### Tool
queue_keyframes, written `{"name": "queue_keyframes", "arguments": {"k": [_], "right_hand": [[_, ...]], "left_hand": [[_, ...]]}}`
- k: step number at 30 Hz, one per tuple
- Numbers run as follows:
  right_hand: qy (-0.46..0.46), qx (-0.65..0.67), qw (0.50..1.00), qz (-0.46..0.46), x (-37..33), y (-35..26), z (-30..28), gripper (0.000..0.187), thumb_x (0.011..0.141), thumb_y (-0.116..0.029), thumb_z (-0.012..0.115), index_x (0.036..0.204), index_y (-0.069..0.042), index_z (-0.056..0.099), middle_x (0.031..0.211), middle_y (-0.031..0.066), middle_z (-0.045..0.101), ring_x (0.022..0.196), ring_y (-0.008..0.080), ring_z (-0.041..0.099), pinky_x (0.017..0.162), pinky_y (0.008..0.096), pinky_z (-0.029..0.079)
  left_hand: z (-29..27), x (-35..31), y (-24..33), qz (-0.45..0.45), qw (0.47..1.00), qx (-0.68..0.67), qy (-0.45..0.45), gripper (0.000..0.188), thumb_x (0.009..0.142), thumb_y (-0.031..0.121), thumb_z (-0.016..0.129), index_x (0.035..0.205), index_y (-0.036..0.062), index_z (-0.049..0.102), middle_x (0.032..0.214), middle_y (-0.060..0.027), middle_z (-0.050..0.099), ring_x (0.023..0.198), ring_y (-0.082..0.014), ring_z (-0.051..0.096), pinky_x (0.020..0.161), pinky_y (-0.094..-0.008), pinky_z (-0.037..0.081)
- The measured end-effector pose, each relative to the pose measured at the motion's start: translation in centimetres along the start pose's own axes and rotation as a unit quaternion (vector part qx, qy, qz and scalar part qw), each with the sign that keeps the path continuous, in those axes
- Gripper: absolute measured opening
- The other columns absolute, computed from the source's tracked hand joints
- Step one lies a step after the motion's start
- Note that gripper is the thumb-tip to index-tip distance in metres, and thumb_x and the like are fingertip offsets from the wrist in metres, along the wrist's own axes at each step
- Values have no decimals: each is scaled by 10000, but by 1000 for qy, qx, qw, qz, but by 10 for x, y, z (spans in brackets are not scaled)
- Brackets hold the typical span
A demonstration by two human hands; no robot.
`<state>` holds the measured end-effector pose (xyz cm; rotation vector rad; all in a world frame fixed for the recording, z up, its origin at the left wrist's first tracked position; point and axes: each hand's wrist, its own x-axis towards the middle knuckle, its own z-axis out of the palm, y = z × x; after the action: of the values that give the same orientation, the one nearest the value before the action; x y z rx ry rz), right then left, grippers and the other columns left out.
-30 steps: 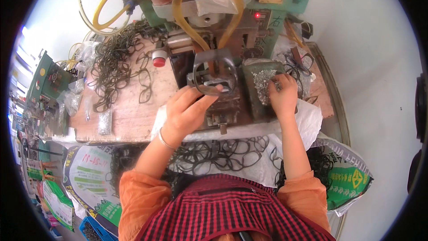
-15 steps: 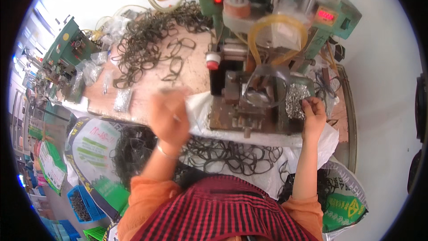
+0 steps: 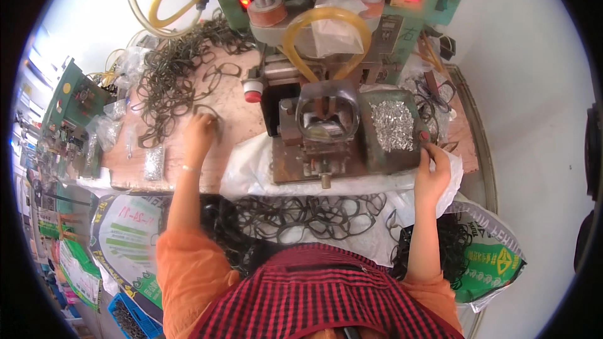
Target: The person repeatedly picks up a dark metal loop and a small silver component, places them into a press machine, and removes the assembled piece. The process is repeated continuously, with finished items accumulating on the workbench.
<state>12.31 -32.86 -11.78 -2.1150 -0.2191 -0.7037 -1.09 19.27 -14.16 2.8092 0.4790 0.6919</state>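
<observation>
My left hand (image 3: 200, 133) is over the wooden table with its fingers closed at a dark rubber loop (image 3: 213, 115), whose curve shows beside the fingers. My right hand (image 3: 433, 172) is at the right front corner of a metal tray (image 3: 382, 162), just below a small red button (image 3: 424, 135). Its thumb and fingers are curled together; whatever they may hold is too small to make out. Small shiny metal pieces (image 3: 393, 125) lie heaped in the tray. Left of it, a clear plastic guard (image 3: 357, 113) stands before the tooling of a green press (image 3: 402, 37).
Many tangled dark loops (image 3: 166, 88) cover the table's far left. More loops (image 3: 308, 216) lie on white sheeting below the front edge. A red-topped knob (image 3: 252, 93) and a yellow hose (image 3: 289, 34) are on the press. Sacks (image 3: 129, 226) flank me; a bag of metal pieces (image 3: 154, 163) lies left.
My left hand has gone from near the table's front edge, left and away, to the dark loop. My right hand stays by the tray, slightly lower. The whole view has shifted.
</observation>
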Motion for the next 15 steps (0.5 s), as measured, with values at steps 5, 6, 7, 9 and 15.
{"name": "queue_keyframes", "arguments": {"k": [5, 6, 7, 9, 15], "right_hand": [[-44, 58, 995, 65, -11, -25, -21, 155, 878, -15, 660, 1023, 11, 707, 948, 94, 705, 872, 176, 651, 828, 277, 488], [-82, 90, 992, 44, -8, -42, -17, 171, 865, -2, 668, 1030, 7, 711, 953, 101, 703, 874, 193, 652, 822, 274, 485], [-109, 113, 988, -3, 1, -65, -13, 181, 843, 5, 680, 1019, -9, 719, 948, 108, 703, 882, 223, 653, 822, 296, 492], [-144, 172, 972, -75, 22, -112, 3, 196, 815, 14, 696, 1004, -25, 726, 937, 113, 703, 879, 257, 655, 818, 317, 501], [-131, 374, 917, 51, 24, -133, 79, 339, 825, 6, 708, 1156, -9, 636, 920, 76, 700, 879, 154, 644, 802, 272, 497]], "left_hand": [[-15, -48, 29, -269, 891, -365, 22, 195, 976, 99, 560, 1131, 36, 659, 804, -16, 605, 675, -57, 491, 590, -224, 416], [-29, -54, 44, -261, 882, -393, 18, 212, 979, 103, 560, 1151, 29, 659, 811, -9, 609, 676, -49, 492, 591, -211, 409], [-41, -57, 59, -251, 871, -423, 15, 229, 982, 107, 560, 1171, 22, 660, 818, -2, 613, 676, -42, 492, 592, -199, 402], [-62, -66, 98, -217, 881, -413, 78, 293, 977, 103, 573, 1243, 7, 648, 792, 3, 624, 650, -32, 492, 572, -201, 397], [-79, -77, 218, 161, 924, -267, 220, 80, 794, -88, 642, 751, -21, 637, 752, -142, 662, 688, -228, 646, 625, -295, 523]]}}
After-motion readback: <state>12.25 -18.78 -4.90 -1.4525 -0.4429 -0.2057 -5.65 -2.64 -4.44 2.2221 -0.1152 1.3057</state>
